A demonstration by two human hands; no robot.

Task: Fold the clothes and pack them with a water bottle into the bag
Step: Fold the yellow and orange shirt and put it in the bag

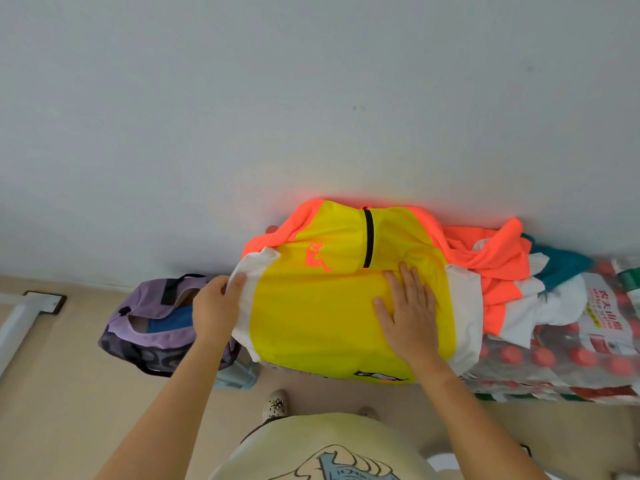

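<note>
A yellow jersey (311, 306) with orange shoulders, white side panels and a black zip lies spread in front of me against the wall. My left hand (216, 304) pinches its white left edge. My right hand (407, 308) presses flat on the yellow front, fingers straight. A purple bag (138, 323) stands open on the floor to the left, with something blue inside. More clothes (498, 271) in orange, white and teal lie heaped to the right. No loose water bottle shows.
Shrink-wrapped packs of red-capped bottles (571, 355) lie under the clothes on the right. A white wall (311, 98) rises directly behind. Beige floor (52, 393) spreads to the left, with a white bar at the far left. My shoes show below the jersey.
</note>
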